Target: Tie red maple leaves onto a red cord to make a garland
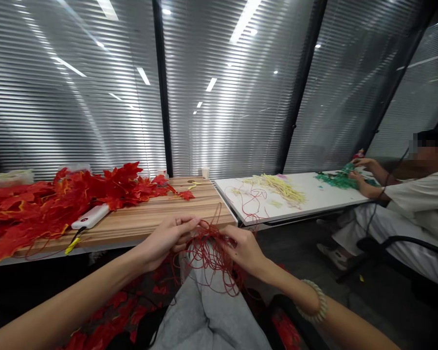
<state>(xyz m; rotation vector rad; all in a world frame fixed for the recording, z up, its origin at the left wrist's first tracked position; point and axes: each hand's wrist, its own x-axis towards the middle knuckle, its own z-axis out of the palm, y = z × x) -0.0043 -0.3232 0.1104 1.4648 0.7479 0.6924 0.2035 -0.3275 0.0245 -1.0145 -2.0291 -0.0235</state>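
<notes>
A tangled bundle of thin red cord (213, 253) hangs over my knees, with loose loops spreading downward. My left hand (173, 238) pinches the cord at the bundle's upper left, thumb and fingers pressed together. On the other side, my right hand (243, 248) grips the upper right of the same tangle, its fingers curled and partly hidden by the loops. Both hands are near each other, just in front of the wooden table's edge. A coiled bracelet sits on my right forearm.
Red artificial leaves (95, 189) and a white power bank (91, 217) lie on the wooden table (146, 214). The white table (314, 199) holds yellow strips (282, 188), red cord and green pieces (339, 179). At right, a seated person handles the green pieces. More red leaves lie below.
</notes>
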